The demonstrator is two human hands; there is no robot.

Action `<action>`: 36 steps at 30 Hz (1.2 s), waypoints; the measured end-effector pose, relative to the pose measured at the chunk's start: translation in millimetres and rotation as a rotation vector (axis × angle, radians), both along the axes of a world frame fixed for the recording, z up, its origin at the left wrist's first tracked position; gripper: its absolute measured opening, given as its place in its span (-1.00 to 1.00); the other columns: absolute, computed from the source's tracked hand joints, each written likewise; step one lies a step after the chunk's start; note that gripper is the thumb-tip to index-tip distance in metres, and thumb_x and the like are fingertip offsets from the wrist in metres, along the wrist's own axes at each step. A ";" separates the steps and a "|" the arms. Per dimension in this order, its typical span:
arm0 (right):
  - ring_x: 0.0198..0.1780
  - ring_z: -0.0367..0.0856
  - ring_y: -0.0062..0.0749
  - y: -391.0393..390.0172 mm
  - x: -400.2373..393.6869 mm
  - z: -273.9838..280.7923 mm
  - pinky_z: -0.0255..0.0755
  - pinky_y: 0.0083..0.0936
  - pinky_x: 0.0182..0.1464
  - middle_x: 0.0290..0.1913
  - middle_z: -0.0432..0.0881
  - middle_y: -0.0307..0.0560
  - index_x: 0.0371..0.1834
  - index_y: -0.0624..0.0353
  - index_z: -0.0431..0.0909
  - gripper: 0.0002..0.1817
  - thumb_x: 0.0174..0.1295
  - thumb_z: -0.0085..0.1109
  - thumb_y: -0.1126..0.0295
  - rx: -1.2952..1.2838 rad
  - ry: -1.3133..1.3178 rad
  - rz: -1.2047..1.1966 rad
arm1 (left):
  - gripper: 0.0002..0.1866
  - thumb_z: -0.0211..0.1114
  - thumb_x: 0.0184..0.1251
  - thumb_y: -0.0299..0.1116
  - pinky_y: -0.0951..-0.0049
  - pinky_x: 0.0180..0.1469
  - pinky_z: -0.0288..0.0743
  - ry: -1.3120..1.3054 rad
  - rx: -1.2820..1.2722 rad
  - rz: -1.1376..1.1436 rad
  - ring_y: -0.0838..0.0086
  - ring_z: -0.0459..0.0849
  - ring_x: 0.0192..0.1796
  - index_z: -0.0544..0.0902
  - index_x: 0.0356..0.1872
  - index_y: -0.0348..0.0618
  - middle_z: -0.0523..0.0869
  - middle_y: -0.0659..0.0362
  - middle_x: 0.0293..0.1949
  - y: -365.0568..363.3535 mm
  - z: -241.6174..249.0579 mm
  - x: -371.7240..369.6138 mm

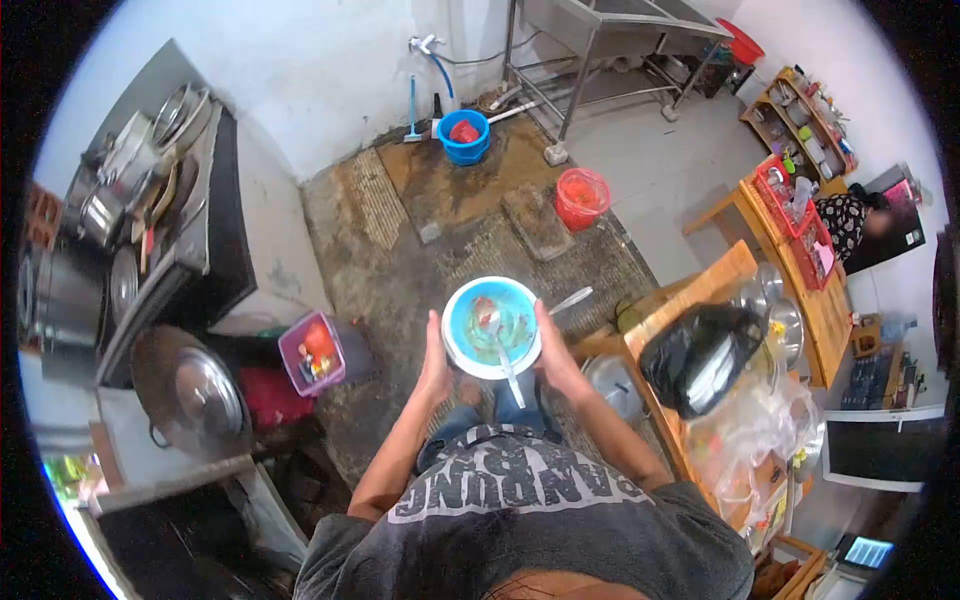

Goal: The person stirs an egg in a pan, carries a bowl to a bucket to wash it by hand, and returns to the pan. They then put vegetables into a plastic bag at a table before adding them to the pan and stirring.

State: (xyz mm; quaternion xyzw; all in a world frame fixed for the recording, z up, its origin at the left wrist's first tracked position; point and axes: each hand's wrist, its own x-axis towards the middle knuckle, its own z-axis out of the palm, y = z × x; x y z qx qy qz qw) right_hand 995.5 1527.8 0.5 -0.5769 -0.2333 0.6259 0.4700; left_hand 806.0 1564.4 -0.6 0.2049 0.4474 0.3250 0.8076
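I hold a blue bowl [491, 326] with a white rim in front of my body, one hand on each side. My left hand [436, 362] grips its left edge and my right hand [556, 352] grips its right edge. Inside the bowl lie food scraps and a metal spoon [503, 352] whose handle points back toward me. Below the bowl I see my grey printed shirt and jeans.
A wet floor lies ahead with a blue bucket [464, 138] and a red bucket [581, 198]. Pots and lids crowd the counter [150, 250] at left. A wooden table [690, 300] with a black bag, metal bowls and plastic bags stands at right. Another person sits far right.
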 end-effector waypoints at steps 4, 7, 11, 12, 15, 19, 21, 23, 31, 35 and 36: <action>0.01 0.57 -0.34 100.0 21.6 17.8 0.55 -0.37 -0.07 0.12 0.43 0.00 0.31 0.16 0.10 -0.20 0.24 -0.20 -0.28 -0.045 -0.017 -0.054 | -0.23 -0.30 0.33 0.32 0.21 0.28 0.20 0.037 -0.025 0.016 0.33 0.35 0.26 0.26 0.28 -0.13 0.39 0.13 0.23 110.6 16.4 32.0; 0.05 0.54 -0.32 175.9 46.3 -4.9 0.54 -0.32 -0.06 0.14 0.41 0.00 0.32 0.13 0.10 -0.19 0.23 -0.20 -0.29 -0.044 0.018 -0.017 | -0.23 -0.30 0.33 0.32 0.21 0.29 0.19 -0.074 0.054 -0.008 0.34 0.34 0.27 0.24 0.30 -0.12 0.39 0.13 0.23 185.0 -9.9 45.5; 0.08 0.50 -0.32 294.5 74.5 -20.8 0.54 -0.36 -0.07 0.18 0.36 0.03 0.35 0.15 0.06 -0.19 0.24 -0.17 -0.26 -0.026 -0.087 0.055 | -0.22 -0.31 0.32 0.34 0.14 0.24 0.28 0.040 0.057 0.094 0.31 0.38 0.26 0.23 0.31 -0.08 0.39 0.11 0.23 284.7 -8.4 70.5; 0.13 0.46 -0.35 319.9 69.6 11.4 0.53 -0.39 -0.08 0.19 0.34 0.04 0.34 0.17 0.07 -0.19 0.25 -0.17 -0.25 -0.068 -0.005 0.067 | -0.22 -0.32 0.31 0.35 0.11 0.22 0.30 0.028 0.032 0.101 0.30 0.39 0.25 0.23 0.31 -0.07 0.40 0.11 0.23 305.9 -9.0 74.0; 0.11 0.46 -0.36 382.5 79.4 -1.1 0.53 -0.40 -0.10 0.19 0.34 0.02 0.34 0.17 0.09 -0.19 0.25 -0.19 -0.27 -0.056 -0.074 0.082 | -0.20 -0.35 0.29 0.37 0.05 0.18 0.34 -0.013 -0.020 0.111 0.28 0.40 0.25 0.22 0.32 -0.04 0.40 0.10 0.23 361.6 -8.4 82.4; 0.09 0.47 -0.35 468.9 88.5 -25.3 0.53 -0.38 -0.11 0.13 0.39 0.04 0.31 0.16 0.12 -0.23 0.26 -0.20 -0.25 -0.120 -0.049 0.098 | -0.22 -0.35 0.31 0.34 0.12 0.17 0.39 -0.052 -0.016 0.113 0.31 0.44 0.23 0.19 0.32 -0.08 0.40 0.09 0.24 437.5 -28.2 89.6; 0.17 0.40 -0.34 496.5 95.4 -53.6 0.40 -0.38 0.06 0.13 0.40 0.06 0.28 0.23 0.16 -0.24 0.29 -0.22 -0.22 -0.099 0.008 0.082 | -0.23 -0.34 0.32 0.32 0.16 0.16 0.42 -0.063 -0.009 0.106 0.32 0.46 0.21 0.20 0.31 -0.10 0.40 0.09 0.23 475.9 -39.0 94.9; 0.21 0.35 -0.32 536.0 111.8 -134.4 0.28 -0.39 0.18 0.17 0.37 0.05 0.28 0.27 0.16 -0.23 0.30 -0.25 -0.22 0.047 0.024 0.067 | -0.23 -0.33 0.32 0.32 0.16 0.16 0.41 -0.058 0.049 0.097 0.32 0.46 0.21 0.20 0.31 -0.09 0.40 0.09 0.22 517.6 -61.5 99.3; 0.32 0.20 -0.28 616.1 131.6 -96.3 0.05 -0.35 0.33 0.27 0.28 0.02 0.31 0.21 0.18 -0.18 0.28 -0.38 -0.30 -0.181 0.133 -0.008 | -0.25 -0.30 0.33 0.29 0.10 0.14 0.38 -0.078 -0.094 0.115 0.26 0.46 0.19 0.20 0.31 -0.09 0.43 0.08 0.19 613.6 -109.9 130.6; 0.26 0.33 -0.33 652.0 145.4 -158.4 0.19 -0.35 0.28 0.29 0.32 -0.08 0.32 0.14 0.21 -0.18 0.27 -0.41 -0.33 -0.289 0.038 0.027 | -0.37 -0.29 0.37 0.14 0.10 0.12 0.39 -0.025 -0.195 0.170 0.22 0.52 0.12 0.31 0.23 -0.13 0.49 0.05 0.13 637.0 -182.0 134.7; 0.26 0.32 -0.33 670.7 142.6 -154.1 0.19 -0.35 0.28 0.29 0.31 -0.08 0.32 0.13 0.20 -0.18 0.26 -0.42 -0.33 -0.346 0.014 0.041 | -0.39 -0.30 0.37 0.09 0.10 0.11 0.40 0.003 -0.251 0.166 0.21 0.53 0.10 0.34 0.21 -0.14 0.51 0.05 0.12 651.0 -184.3 138.4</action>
